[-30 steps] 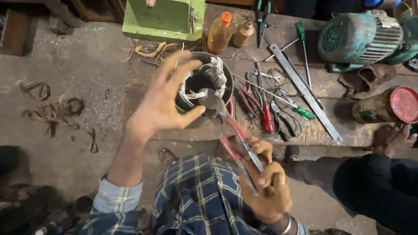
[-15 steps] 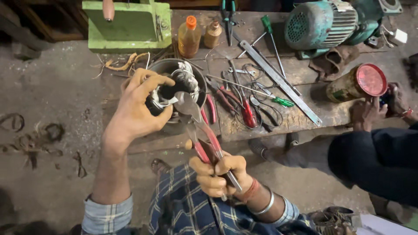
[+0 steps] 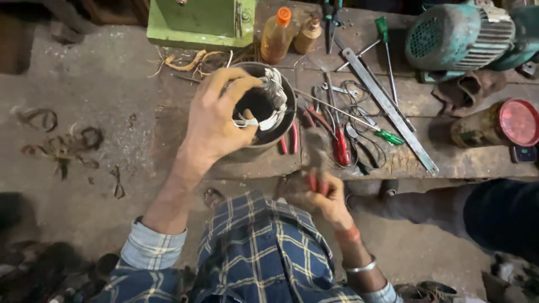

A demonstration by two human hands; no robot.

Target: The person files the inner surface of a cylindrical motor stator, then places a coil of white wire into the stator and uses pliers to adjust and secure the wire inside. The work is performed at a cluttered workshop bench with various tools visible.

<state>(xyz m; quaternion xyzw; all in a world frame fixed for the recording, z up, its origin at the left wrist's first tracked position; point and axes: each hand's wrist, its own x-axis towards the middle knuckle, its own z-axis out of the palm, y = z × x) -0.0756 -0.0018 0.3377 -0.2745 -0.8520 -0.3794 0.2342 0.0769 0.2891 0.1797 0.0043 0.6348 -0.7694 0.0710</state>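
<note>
Head view shows my left hand (image 3: 216, 118) clamped over the rim of the round motor stator (image 3: 264, 106), fingers (image 3: 238, 90) curled tight over its edge; the stator sits on the wooden tabletop (image 3: 404, 160) just left of the loose screwdrivers and the steel ruler (image 3: 387, 109). My right hand (image 3: 320, 193) is closed round the red handles of the pliers (image 3: 315, 163), nose aimed up at the housing. I'd judge the stator heavy and rigid, best gripped by its metal shell, while the pale windings (image 3: 272, 98) inside look springy and easily nicked, so hold well off them
</note>
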